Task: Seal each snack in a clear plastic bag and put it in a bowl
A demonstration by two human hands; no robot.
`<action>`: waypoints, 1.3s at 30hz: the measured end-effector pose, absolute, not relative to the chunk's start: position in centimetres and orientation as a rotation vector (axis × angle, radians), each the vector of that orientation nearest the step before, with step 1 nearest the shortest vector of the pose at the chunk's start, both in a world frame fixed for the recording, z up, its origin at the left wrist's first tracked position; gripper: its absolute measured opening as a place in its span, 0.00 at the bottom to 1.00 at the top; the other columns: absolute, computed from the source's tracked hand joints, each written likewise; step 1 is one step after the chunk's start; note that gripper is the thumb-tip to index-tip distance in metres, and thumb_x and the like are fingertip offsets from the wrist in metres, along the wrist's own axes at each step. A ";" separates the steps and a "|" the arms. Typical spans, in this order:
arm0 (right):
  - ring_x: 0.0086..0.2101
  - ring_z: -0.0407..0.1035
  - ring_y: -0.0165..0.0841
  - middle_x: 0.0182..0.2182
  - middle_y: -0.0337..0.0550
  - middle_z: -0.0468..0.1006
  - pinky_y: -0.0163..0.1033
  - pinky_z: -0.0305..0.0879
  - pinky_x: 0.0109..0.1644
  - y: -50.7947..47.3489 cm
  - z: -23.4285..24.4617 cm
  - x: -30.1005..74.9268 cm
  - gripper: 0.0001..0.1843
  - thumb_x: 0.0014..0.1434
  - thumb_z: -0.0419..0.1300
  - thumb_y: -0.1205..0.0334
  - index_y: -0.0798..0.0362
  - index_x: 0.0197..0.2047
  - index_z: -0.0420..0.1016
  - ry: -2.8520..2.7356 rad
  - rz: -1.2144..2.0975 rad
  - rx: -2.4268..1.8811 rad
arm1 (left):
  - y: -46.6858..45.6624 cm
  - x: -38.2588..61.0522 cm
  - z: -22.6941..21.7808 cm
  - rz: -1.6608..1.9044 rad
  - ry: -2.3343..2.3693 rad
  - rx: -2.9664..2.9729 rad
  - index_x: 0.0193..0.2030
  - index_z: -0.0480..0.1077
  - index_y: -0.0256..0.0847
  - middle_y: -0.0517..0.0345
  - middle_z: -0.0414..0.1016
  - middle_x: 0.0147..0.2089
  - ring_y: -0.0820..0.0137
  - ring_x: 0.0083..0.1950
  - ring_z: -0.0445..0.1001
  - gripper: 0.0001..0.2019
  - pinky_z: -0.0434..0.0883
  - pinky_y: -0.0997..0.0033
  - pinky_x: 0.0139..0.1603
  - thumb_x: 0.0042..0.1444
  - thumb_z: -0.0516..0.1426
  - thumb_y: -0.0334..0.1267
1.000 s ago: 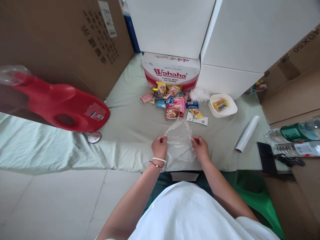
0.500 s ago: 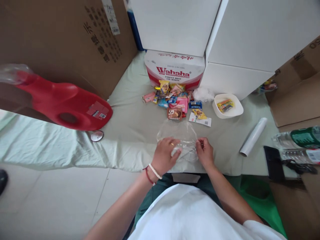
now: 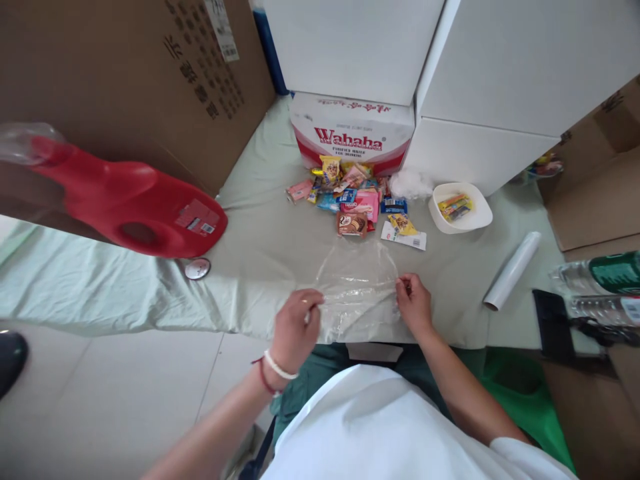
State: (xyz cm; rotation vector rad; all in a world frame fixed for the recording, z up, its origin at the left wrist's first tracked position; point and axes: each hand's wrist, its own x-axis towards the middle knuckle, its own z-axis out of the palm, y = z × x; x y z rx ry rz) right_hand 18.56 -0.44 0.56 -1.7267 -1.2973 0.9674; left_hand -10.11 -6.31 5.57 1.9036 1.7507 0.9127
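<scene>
A clear plastic bag (image 3: 357, 280) is stretched across the cloth in front of me. My left hand (image 3: 299, 327), with a white beaded and a red bracelet on its wrist, pinches the bag's left edge. At the opposite edge my right hand (image 3: 414, 301) has its fingers closed on the plastic. Just beyond the bag lies a pile of wrapped snacks (image 3: 357, 203), with a brown snack packet (image 3: 351, 225) nearest to it. A yellow packet (image 3: 402, 225) rests on a white packet (image 3: 404, 237) to the pile's right.
A Wahaha carton (image 3: 353, 137) backs the pile. Right of it are crumpled white plastic (image 3: 410, 185), a white bowl (image 3: 483, 212) holding packets, a white roll (image 3: 513, 271) and plastic bottles (image 3: 615, 272). A red jug (image 3: 145, 210) and a round badge (image 3: 197, 269) are at left.
My left hand has moved left and toward me, now closed on the bag's edge. The bag is spread wider. My right hand keeps its hold almost in place.
</scene>
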 end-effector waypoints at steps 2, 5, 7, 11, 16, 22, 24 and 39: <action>0.27 0.71 0.37 0.32 0.42 0.80 0.42 0.65 0.35 -0.5 1.0 18.4 0.17 0.65 0.58 0.42 0.46 0.43 0.73 -1.356 0.945 -1.717 | -4.7 -6.6 5.4 0.959 1.661 1.952 0.52 0.78 0.45 0.48 0.82 0.56 0.62 0.61 0.78 0.16 0.73 0.56 0.66 0.69 0.49 0.35; 0.30 0.72 0.38 0.31 0.42 0.80 0.42 0.64 0.37 -0.4 1.5 19.4 0.17 0.64 0.59 0.42 0.47 0.43 0.75 -1.425 0.940 -1.687 | -1.3 -4.2 3.4 0.737 1.649 2.125 0.63 0.74 0.41 0.41 0.72 0.70 0.53 0.75 0.66 0.20 0.61 0.42 0.76 0.69 0.52 0.40; 0.28 0.71 0.37 0.28 0.39 0.78 0.42 0.63 0.36 -0.1 1.5 20.9 0.17 0.62 0.61 0.42 0.47 0.44 0.76 -1.436 0.953 -1.675 | 0.5 -4.9 1.8 0.540 1.664 2.197 0.69 0.70 0.40 0.40 0.66 0.75 0.50 0.78 0.61 0.24 0.55 0.37 0.78 0.69 0.52 0.41; 0.27 0.67 0.36 0.26 0.37 0.76 0.41 0.61 0.34 0.6 0.9 24.2 0.19 0.57 0.65 0.43 0.47 0.44 0.77 -1.337 1.000 -1.688 | 0.5 -7.5 0.0 0.263 1.695 2.284 0.76 0.62 0.46 0.42 0.56 0.80 0.51 0.80 0.56 0.28 0.45 0.29 0.78 0.71 0.48 0.43; 0.29 0.69 0.36 0.28 0.40 0.79 0.41 0.63 0.37 3.9 0.7 25.5 0.17 0.54 0.67 0.43 0.49 0.36 0.79 -1.435 1.070 -1.659 | -6.5 -8.8 0.1 0.182 1.844 2.247 0.77 0.59 0.41 0.37 0.51 0.81 0.47 0.79 0.57 0.29 0.54 0.26 0.73 0.73 0.45 0.47; 0.34 0.73 0.37 0.37 0.45 0.83 0.42 0.69 0.43 12.6 3.9 24.1 0.11 0.60 0.66 0.55 0.50 0.43 0.81 -2.280 0.939 -1.414 | -10.9 -11.1 6.4 0.185 1.988 2.289 0.57 0.78 0.40 0.39 0.68 0.73 0.49 0.61 0.76 0.22 0.77 0.49 0.54 0.71 0.50 0.50; 0.44 0.75 0.42 0.47 0.53 0.82 0.47 0.70 0.52 14.4 5.9 22.9 0.13 0.62 0.65 0.60 0.52 0.49 0.81 -2.427 0.651 -1.342 | -10.0 -10.8 9.5 0.220 1.997 2.353 0.44 0.80 0.41 0.42 0.82 0.54 0.55 0.48 0.79 0.19 0.76 0.55 0.44 0.72 0.51 0.47; 0.75 0.51 0.43 0.76 0.46 0.60 0.63 0.48 0.78 -5.2 0.1 30.6 0.35 0.73 0.57 0.49 0.42 0.79 0.55 -2.890 0.544 -1.108 | 3.4 -6.0 -0.9 0.132 1.688 2.377 0.80 0.53 0.48 0.47 0.49 0.83 0.52 0.82 0.49 0.30 0.36 0.24 0.78 0.74 0.44 0.50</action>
